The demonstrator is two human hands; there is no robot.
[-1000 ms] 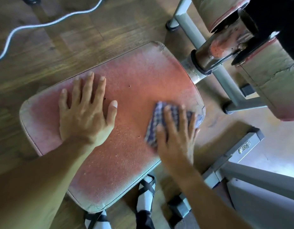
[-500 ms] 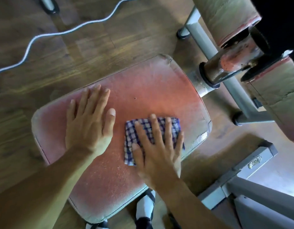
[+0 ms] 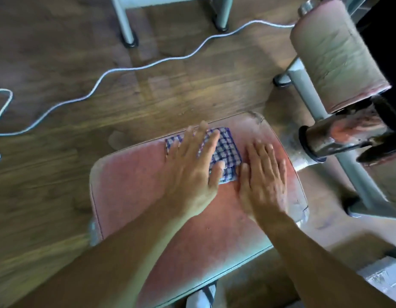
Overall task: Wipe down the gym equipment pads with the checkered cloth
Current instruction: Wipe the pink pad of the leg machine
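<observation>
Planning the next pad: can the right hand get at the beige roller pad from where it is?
Probably yes: the right hand lies flat on the seat pad, holding nothing, and open space separates it from the roller pad.

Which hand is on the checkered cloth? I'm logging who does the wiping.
The left hand presses flat on the checkered cloth; the right hand rests beside it, on the bare red pad.

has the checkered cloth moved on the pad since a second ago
Yes. The checkered cloth went from the red seat pad's right edge to its far edge, now pressed under the left hand, not the right hand.
</observation>
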